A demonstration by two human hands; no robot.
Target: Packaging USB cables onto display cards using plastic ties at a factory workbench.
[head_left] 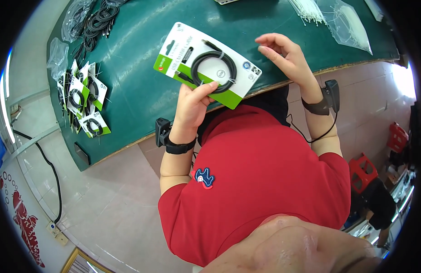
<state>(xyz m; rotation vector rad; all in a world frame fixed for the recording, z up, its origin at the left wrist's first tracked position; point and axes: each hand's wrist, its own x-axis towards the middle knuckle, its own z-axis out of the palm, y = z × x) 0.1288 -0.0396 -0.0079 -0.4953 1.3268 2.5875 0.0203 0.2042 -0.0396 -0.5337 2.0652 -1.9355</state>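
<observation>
In my left hand (pixel 192 103) I hold a white-and-green card (pixel 209 69), printed face up, over the near edge of the table (pixel 137 91). The card slants, its hang-hole end toward the table's left. On it, a black cable (pixel 233 70) lies coiled, bound with pale ties (pixel 221 54).

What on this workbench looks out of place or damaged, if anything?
Nothing is obviously damaged, but the heap of carded cables at the left end of the table looks untidy: they overlap at mixed angles. The card in the left hand shows a neatly coiled cable.
</observation>
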